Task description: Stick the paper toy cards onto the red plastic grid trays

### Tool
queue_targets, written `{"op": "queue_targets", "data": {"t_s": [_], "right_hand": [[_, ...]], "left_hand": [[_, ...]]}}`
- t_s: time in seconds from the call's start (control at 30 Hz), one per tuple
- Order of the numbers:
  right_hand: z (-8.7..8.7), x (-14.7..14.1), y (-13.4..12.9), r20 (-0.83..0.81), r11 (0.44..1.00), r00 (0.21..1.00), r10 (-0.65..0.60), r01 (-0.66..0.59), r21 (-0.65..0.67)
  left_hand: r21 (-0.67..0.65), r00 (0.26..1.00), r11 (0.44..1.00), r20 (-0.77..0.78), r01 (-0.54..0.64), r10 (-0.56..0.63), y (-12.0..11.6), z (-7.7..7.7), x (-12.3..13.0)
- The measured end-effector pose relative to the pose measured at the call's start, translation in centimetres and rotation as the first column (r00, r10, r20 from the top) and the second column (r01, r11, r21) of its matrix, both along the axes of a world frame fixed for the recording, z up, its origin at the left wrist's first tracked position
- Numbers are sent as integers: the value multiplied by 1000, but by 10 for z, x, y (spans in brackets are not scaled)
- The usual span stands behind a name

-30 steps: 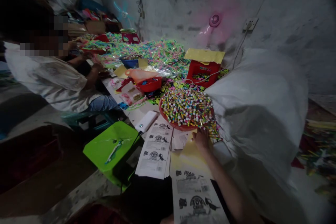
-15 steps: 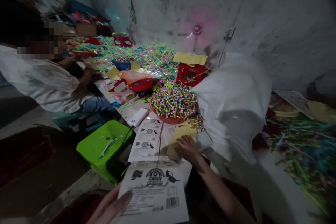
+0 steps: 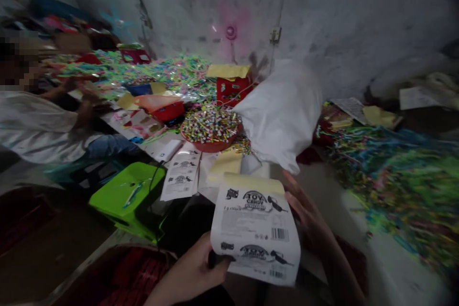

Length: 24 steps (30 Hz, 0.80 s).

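White and curling, the printed sheet on the near side of the heaped bowl looks light and easily creased, best held by its edges, left hand gripping one, right hand spread beside another, contact unclear.

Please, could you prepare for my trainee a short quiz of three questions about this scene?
1. Which hand grips the TOY CANDY sheet near its lower left corner?
2. True or false: the bulging white sack is to the right of the heaped round tub.
3. What colour is the plastic stool with a slim object on top: A, red; B, lime green; C, white?

Key: 1, the left hand; 2, true; 3, B.
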State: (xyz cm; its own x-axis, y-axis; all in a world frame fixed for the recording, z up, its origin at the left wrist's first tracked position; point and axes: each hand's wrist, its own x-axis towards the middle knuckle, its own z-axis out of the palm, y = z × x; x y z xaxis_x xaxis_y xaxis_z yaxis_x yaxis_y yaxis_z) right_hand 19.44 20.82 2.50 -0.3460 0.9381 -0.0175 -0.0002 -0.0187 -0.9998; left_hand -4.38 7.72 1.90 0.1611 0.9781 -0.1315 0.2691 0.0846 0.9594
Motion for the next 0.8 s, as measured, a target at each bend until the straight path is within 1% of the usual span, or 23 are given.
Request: {"op": "queue_targets", "data": {"t_s": [0.03,0.07,0.1,0.13,0.17,0.2,0.23,0.27,0.3,0.33,0.37,0.4,0.43,0.47,0.5,0.53,0.6,0.7,0.73,0.8], "right_hand": [[2,13,-8,-60,999,998,-12,9,-36],[2,24,-16,-102,998,994,-31,25,-60],[1,34,-23,-107,996,993,-56,48,-76],[-2,43,-31,-80,994,993,-91,85,-76],[-5,51,-38,-29,990,991,-132,131,-50],[-8,58,-45,41,984,983,-177,176,9],[-11,63,-52,127,968,963,-239,226,112],[-12,67,-58,216,928,921,-324,265,262],[-12,69,-63,296,856,856,-424,273,439],[-10,70,-68,353,757,774,-526,237,609],[-8,69,-72,384,654,698,-605,161,739],[-5,66,-75,398,567,645,-652,66,821],[-2,63,-78,411,507,625,-664,-28,862],[1,60,-79,432,475,629,-647,-111,873],[4,56,-80,456,466,643,-615,-170,869],[6,53,-81,473,468,661,-583,-202,860],[8,50,-82,473,486,700,-535,-203,850],[7,48,-83,447,554,785,-429,-163,817],[7,47,-84,445,583,809,-385,-161,796],[5,46,-86,443,634,838,-319,-159,757]], "left_hand": [[-52,998,998,62,35,-32,3,0,10],[-114,991,992,129,53,-38,6,0,21],[-181,982,982,188,51,-16,10,2,31],[-242,973,970,229,29,28,14,3,41],[-287,965,958,251,-3,78,20,6,50],[-312,960,950,255,-34,118,25,8,58],[-318,959,947,251,-48,133,30,10,65],[-308,961,950,246,-45,126,35,11,72],[-293,963,956,248,-25,101,39,12,78],[-281,964,960,258,11,64,42,13,83],[-273,962,960,272,58,19,44,12,89],[-263,957,958,289,111,-32,45,12,94],[-248,949,955,304,166,-86,45,11,99],[-227,943,950,304,213,-138,44,10,104],[-203,940,947,287,249,-185,43,9,108],[-175,942,947,252,271,-223,41,8,112],[-125,947,945,149,304,-285,40,7,117],[-99,932,928,-29,358,-362,41,7,117],[-102,927,928,-84,357,-366,41,7,115],[-126,932,944,-167,305,-323,41,7,109]]}}
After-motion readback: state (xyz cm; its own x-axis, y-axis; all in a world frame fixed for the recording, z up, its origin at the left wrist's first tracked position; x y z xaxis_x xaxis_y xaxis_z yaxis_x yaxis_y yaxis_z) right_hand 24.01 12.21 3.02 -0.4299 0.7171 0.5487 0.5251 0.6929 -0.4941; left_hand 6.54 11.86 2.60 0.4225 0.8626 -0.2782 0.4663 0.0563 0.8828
